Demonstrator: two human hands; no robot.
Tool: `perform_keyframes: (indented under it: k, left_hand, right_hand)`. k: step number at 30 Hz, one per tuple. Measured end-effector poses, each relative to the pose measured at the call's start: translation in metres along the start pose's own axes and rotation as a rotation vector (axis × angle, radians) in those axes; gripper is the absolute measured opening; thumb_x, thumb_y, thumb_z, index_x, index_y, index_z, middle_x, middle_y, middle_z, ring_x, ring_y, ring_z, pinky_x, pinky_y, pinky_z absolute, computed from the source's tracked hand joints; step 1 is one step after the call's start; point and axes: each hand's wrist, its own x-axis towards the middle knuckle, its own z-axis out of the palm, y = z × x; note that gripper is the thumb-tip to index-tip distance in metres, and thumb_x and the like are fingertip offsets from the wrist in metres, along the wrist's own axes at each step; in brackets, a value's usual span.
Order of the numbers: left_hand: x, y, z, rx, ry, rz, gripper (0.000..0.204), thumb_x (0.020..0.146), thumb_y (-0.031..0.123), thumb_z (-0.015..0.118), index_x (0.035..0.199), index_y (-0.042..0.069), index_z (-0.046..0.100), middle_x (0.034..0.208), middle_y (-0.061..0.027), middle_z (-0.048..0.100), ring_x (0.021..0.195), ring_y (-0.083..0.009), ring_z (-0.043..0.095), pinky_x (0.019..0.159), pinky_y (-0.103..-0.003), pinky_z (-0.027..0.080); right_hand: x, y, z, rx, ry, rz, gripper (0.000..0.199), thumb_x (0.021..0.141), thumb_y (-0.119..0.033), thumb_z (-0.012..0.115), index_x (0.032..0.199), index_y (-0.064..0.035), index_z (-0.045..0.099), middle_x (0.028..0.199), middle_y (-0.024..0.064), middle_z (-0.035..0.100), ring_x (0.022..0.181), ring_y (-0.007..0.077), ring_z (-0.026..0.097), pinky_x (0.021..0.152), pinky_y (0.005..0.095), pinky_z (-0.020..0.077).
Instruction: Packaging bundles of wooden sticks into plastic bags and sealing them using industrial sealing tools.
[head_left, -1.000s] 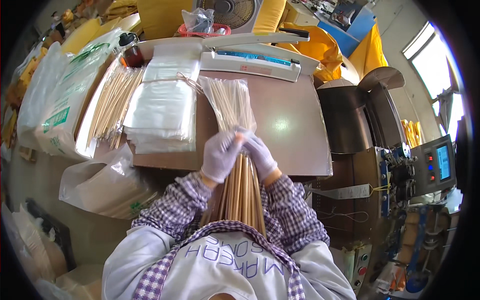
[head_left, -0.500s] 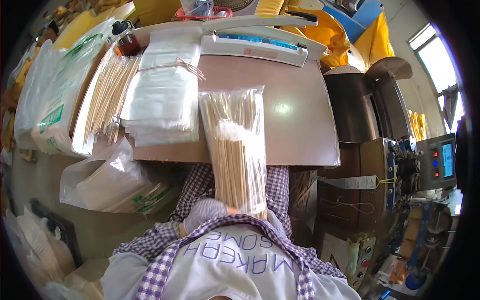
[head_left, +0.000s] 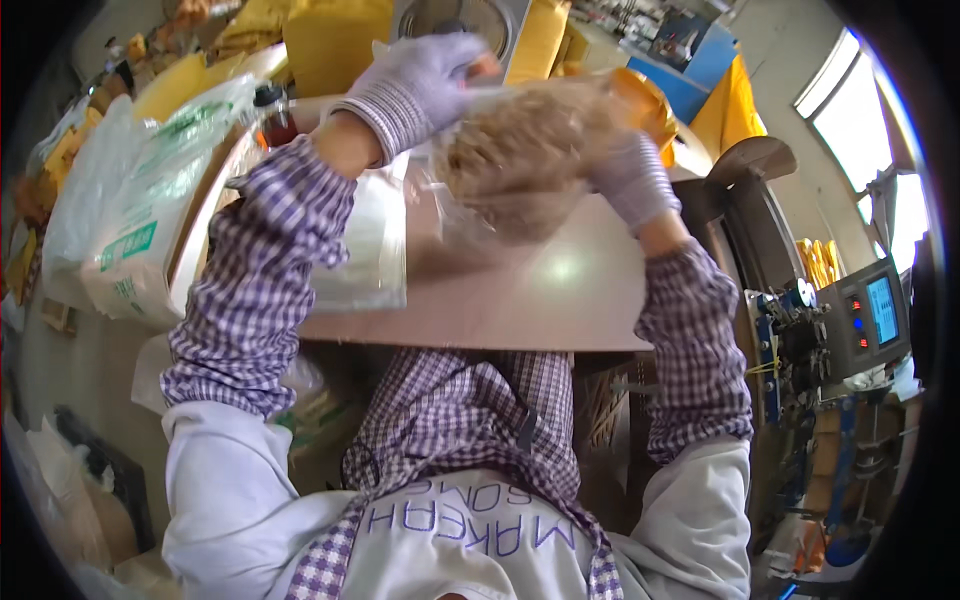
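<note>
The desk (head_left: 590,310) lies before a pale shirt (head_left: 450,550) lettered in purple. To the left is a plastic-wrapped package (head_left: 155,220) with green print. Above the desk is a clear bag (head_left: 530,150) of blurred tan contents. The right hand (head_left: 635,182) is closed around its right end; the left hand (head_left: 415,90) curls by its upper edge, whether gripping I cannot tell. A screen (head_left: 882,312) glows blue, unreadable.

The smooth, flat brown bench (head_left: 480,318) is viewed from the wearer's head, downward and forward, at close range through a fisheye; the pale long-sleeved top (head_left: 490,562) is caught along the lower edge.
</note>
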Motion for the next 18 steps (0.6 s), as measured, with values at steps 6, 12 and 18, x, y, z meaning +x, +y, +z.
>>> perform_keyframes:
  k: [6, 12, 18]
  left_hand:
    - [0.004, -0.109, 0.051, -0.708, 0.004, -0.436, 0.016, 0.079, 0.016, 0.055, 0.09, 0.008, 0.064, 0.079, -0.008, 0.065, 0.073, -0.0137, 0.06, 0.065, -0.025, 0.047]
    - [-0.016, -0.013, 0.005, 0.047, 0.199, 0.053, 0.017, 0.08, 0.02, 0.052, 0.08, 0.006, 0.063, 0.066, -0.009, 0.061, 0.061, -0.0229, 0.059, 0.059, -0.033, 0.048]
    - [-0.018, 0.001, -0.024, -0.465, -0.077, -0.171, 0.018, 0.083, 0.004, 0.048, 0.09, 0.002, 0.064, 0.055, 0.0001, 0.053, 0.045, -0.0055, 0.048, 0.043, -0.019, 0.041]
  right_hand:
    - [0.016, 0.011, 0.037, 0.361, -0.076, 0.157, 0.014, 0.079, -0.013, 0.053, 0.071, -0.0045, 0.061, 0.055, 0.0072, 0.057, 0.051, 0.0147, 0.056, 0.05, 0.0273, 0.0477]
    - [0.031, -0.011, -0.029, -0.211, 0.377, 0.184, 0.013, 0.078, -0.015, 0.055, 0.079, -0.0064, 0.064, 0.067, 0.01, 0.063, 0.06, 0.0253, 0.06, 0.055, 0.0302, 0.048]
    - [0.008, 0.008, -0.036, 0.287, 0.108, 0.122, 0.015, 0.076, -0.002, 0.054, 0.086, -0.0022, 0.065, 0.065, 0.0008, 0.059, 0.051, 0.0047, 0.051, 0.047, 0.019, 0.0423]
